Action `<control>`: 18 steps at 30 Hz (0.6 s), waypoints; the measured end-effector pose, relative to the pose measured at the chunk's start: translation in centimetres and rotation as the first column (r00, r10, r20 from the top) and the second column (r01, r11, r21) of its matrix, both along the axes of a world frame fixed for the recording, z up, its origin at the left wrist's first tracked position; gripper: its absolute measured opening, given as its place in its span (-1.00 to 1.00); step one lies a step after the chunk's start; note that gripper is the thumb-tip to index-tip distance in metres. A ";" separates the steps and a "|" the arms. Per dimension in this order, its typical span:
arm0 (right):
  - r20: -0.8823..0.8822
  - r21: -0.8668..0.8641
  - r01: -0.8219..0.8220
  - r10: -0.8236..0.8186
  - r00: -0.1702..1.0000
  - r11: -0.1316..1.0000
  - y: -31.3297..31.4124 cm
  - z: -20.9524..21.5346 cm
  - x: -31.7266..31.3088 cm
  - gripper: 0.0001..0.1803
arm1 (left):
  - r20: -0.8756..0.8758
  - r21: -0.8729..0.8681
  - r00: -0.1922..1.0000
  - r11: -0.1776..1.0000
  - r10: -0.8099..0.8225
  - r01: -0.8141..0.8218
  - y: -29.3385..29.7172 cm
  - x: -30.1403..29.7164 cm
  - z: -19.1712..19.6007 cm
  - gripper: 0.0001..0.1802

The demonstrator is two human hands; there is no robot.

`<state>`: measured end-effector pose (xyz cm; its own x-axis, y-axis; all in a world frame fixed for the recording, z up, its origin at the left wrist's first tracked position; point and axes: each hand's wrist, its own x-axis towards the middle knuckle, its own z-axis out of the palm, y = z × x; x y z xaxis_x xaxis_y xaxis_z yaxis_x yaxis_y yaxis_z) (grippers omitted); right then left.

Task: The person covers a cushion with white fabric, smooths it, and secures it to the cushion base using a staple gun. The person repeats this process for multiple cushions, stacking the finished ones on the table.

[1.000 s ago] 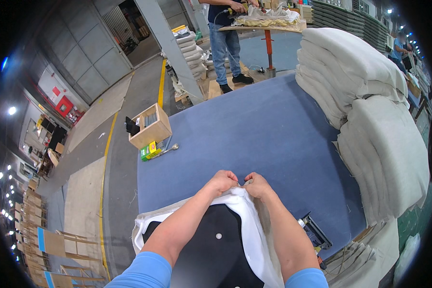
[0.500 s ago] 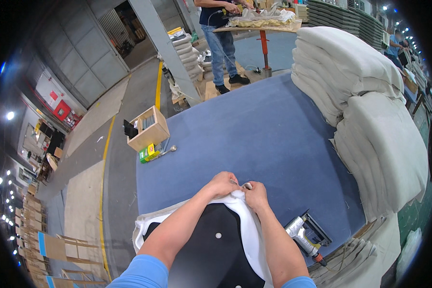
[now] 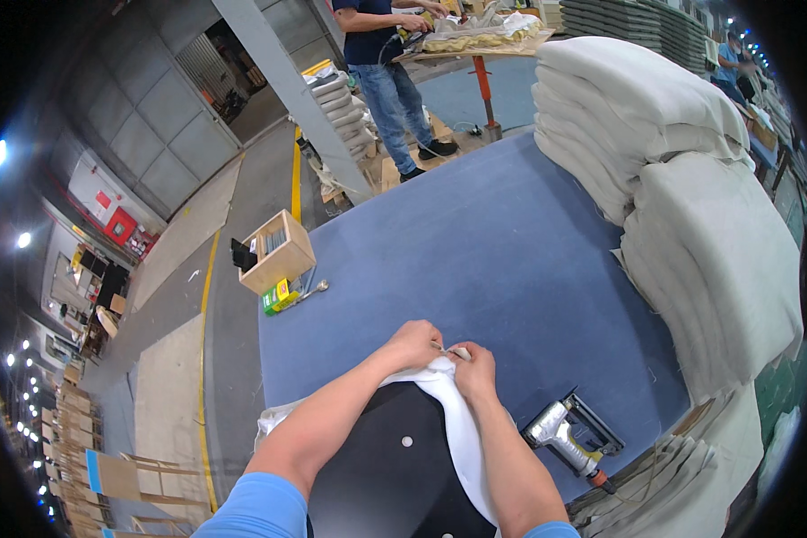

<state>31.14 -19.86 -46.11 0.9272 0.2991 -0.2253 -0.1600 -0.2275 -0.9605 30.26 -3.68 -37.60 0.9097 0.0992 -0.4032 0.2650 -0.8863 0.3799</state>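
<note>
Head view, surface: a broad surface (image 3: 439, 260) topped in matte blue, cloth-like, its edges bowed by the lens.
Stacks: off-white stacks (image 3: 708, 260) of soft, thick, folded pieces with rounded corners, piled along the right side.
Black panel: a smooth black panel (image 3: 377, 457) with curved sides and small pale round spots, at the near edge of the surface; the forearms hide part of it.
White padding: soft white padding (image 3: 455, 403) wraps the panel's rim.
Co-worker: a person (image 3: 381, 90) in jeans stands beyond the far edge, at another worktable.
Nail gun: a silver and black nail gun (image 3: 560, 435) lies beside the right forearm, hose trailing.
Wooden box: a pale open box (image 3: 287, 267) at the left edge, grey strips inside; a green-yellow carton (image 3: 280, 298) and a metal tool (image 3: 312, 292) just beside it.
Hands: both forearms reach forward and converge; left hand (image 3: 414, 343) and right hand (image 3: 475, 363) nearly meet at the panel's far end, fingers bent.
Fabric edge: pale fabric edge (image 3: 462, 352), pinched in the fingers of both hands.
</note>
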 end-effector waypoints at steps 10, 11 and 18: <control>0.080 0.232 -0.008 -0.011 0.997 0.973 -1.6 0.1 -1.6 -0.88 | 0.339 -0.368 0.878 0.907 0.337 -0.207 -1.6 -5.8 -2.1 -0.82; 0.105 0.234 -0.024 -0.001 0.994 0.972 -1.7 0.3 -1.7 -0.86 | 0.358 -0.377 0.868 0.904 0.344 -0.202 -1.6 -6.2 -2.3 -0.83; 0.199 0.306 -0.083 0.022 0.980 0.948 -1.9 -0.1 -2.3 -0.81 | 0.380 -0.507 0.870 0.858 0.314 -0.088 -0.7 -7.3 -3.0 -0.72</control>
<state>28.89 -21.76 -46.25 0.9246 0.3751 0.0666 0.0375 0.0844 -0.9957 22.97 -4.37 -40.56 0.9783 0.2064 -0.0167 0.1246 -0.5223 0.8436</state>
